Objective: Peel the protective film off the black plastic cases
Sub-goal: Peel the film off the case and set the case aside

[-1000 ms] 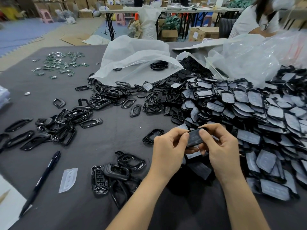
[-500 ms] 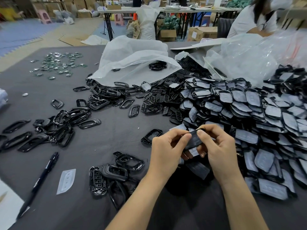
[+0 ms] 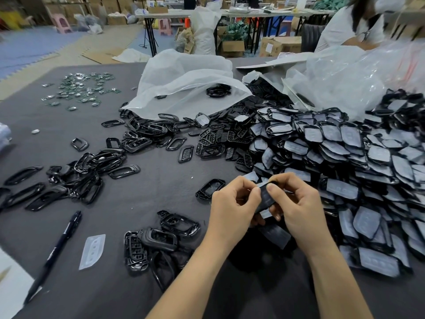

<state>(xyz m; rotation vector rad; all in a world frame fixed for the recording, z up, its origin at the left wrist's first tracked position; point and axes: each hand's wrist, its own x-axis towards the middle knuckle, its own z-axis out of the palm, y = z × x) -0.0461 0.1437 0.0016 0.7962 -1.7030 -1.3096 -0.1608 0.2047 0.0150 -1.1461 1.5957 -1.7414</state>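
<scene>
Pinching one black case (image 3: 265, 199) between them, left hand (image 3: 230, 209) and right hand (image 3: 299, 208) grip its ends.

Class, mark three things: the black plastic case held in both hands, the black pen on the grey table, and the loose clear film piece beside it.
Black plastic case (image 3: 265, 200): head view, its visible dark face.
Black pen (image 3: 56, 250): head view, mid-barrel.
Clear film piece (image 3: 92, 251): head view, its centre.
</scene>
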